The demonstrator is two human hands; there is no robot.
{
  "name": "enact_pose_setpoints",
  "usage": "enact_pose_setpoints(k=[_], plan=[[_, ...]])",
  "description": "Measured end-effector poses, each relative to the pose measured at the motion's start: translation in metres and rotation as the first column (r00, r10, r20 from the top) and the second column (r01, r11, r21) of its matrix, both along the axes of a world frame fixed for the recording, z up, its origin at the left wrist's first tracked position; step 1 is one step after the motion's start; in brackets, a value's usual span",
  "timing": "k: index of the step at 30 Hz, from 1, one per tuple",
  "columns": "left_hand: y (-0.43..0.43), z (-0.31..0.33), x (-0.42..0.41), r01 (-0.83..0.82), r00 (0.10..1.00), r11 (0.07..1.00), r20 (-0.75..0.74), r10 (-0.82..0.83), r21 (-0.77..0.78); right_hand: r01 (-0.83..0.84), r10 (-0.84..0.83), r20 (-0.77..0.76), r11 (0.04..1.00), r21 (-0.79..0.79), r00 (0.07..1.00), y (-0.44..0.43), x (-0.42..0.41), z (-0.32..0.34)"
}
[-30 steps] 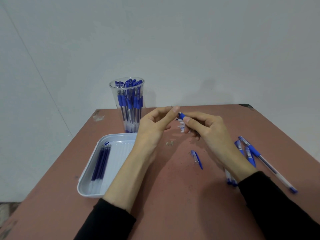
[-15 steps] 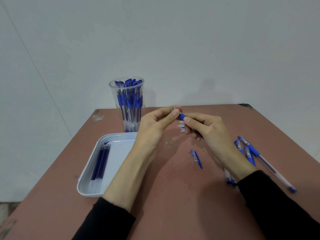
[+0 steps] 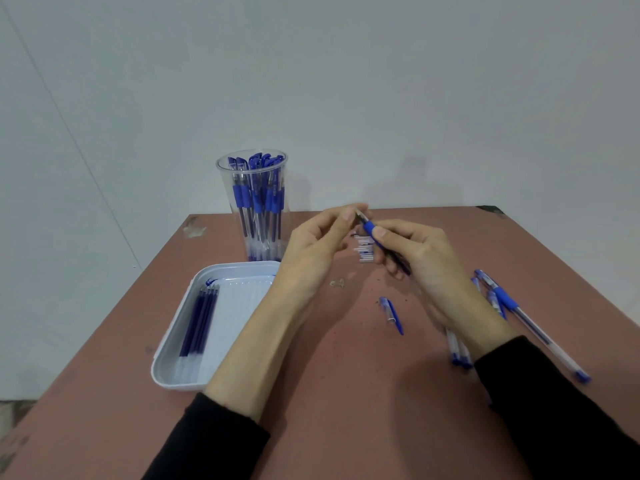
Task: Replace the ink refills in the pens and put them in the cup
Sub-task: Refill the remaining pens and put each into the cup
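Observation:
My right hand (image 3: 419,258) grips a pen (image 3: 369,229) by its blue grip, tip pointing up and left, above the table's middle. My left hand (image 3: 315,251) pinches the pen's metal tip between thumb and forefinger. A clear plastic cup (image 3: 257,206) packed with several blue pens stands at the back left. A white tray (image 3: 173,362) at the front left holds several dark blue refills (image 3: 200,320). A loose blue cap (image 3: 391,314) lies on the table below my hands.
Several pens (image 3: 502,303) lie on the reddish table (image 3: 346,410) to the right, partly under my right forearm. A small heap of clear short pieces (image 3: 364,249) lies behind my hands. A white wall stands close behind the table.
My hands stay together on the pen. The left fingers have shifted slightly along the tip, and more of the metal tip shows now.

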State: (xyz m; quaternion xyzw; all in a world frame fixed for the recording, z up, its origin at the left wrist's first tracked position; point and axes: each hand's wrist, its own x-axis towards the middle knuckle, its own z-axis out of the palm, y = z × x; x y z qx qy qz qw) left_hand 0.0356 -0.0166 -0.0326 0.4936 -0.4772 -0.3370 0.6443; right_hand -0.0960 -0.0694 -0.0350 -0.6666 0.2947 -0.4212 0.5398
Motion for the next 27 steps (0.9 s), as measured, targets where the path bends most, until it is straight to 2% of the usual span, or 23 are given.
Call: enact_pose_setpoints(k=[2,3,5,7,9,12,15,17,18,20,21,23,25,27], plan=[[-0.003,-0.005,-0.003,-0.078,0.992,0.991,0.111,0.066,0.107,0.131,-0.133,-0.025,0.988,-0.077,0.991,-0.005,0.0,-0.003],[-0.003,-0.008,-0.006,-0.15,0.962,0.977,0.251,0.109,0.151,0.194,-0.197,-0.025,0.975,-0.105,0.98,-0.007,0.0,-0.005],[-0.003,-0.016,-0.012,-0.262,0.807,0.945,0.581,0.102,0.197,0.274,-0.281,-0.028,0.951,-0.14,0.959,-0.011,0.0,-0.007],[0.0,-0.022,-0.02,-0.286,0.647,0.93,0.763,0.011,0.229,0.304,-0.312,-0.031,0.94,-0.154,0.95,-0.013,0.001,-0.008],[0.001,-0.025,-0.027,-0.265,0.581,0.932,0.812,-0.051,0.248,0.317,-0.327,-0.037,0.935,-0.161,0.944,-0.013,0.002,-0.009],[0.001,-0.028,-0.031,-0.245,0.537,0.928,0.836,-0.113,0.282,0.314,-0.326,-0.044,0.934,-0.172,0.944,-0.013,0.002,-0.009],[0.001,-0.027,-0.029,-0.217,0.522,0.925,0.838,-0.159,0.311,0.306,-0.323,-0.063,0.932,-0.194,0.944,-0.011,0.001,-0.008],[0.002,-0.024,-0.025,-0.198,0.545,0.923,0.82,-0.175,0.329,0.3,-0.317,-0.064,0.934,-0.194,0.946,-0.01,0.001,-0.008],[0.001,-0.023,-0.022,-0.197,0.577,0.924,0.8,-0.162,0.329,0.3,-0.317,-0.064,0.934,-0.192,0.946,-0.01,0.001,-0.008],[0.0,-0.017,-0.014,-0.208,0.704,0.933,0.707,-0.067,0.295,0.299,-0.317,-0.069,0.935,-0.191,0.946,-0.01,0.0,-0.009],[0.0,-0.014,-0.009,-0.213,0.794,0.94,0.608,0.007,0.267,0.295,-0.313,-0.072,0.936,-0.193,0.947,-0.01,0.0,-0.009],[0.0,-0.006,0.002,-0.186,0.958,0.963,0.256,0.133,0.196,0.274,-0.297,-0.08,0.937,-0.215,0.952,-0.009,0.0,-0.01],[0.002,0.0,0.01,-0.146,0.979,0.982,-0.125,0.161,0.12,0.236,-0.268,-0.1,0.939,-0.252,0.958,-0.006,0.002,-0.01],[0.004,0.004,0.014,-0.119,0.927,0.991,-0.351,0.132,0.059,0.196,-0.237,-0.125,0.941,-0.277,0.963,-0.004,0.003,-0.01]])
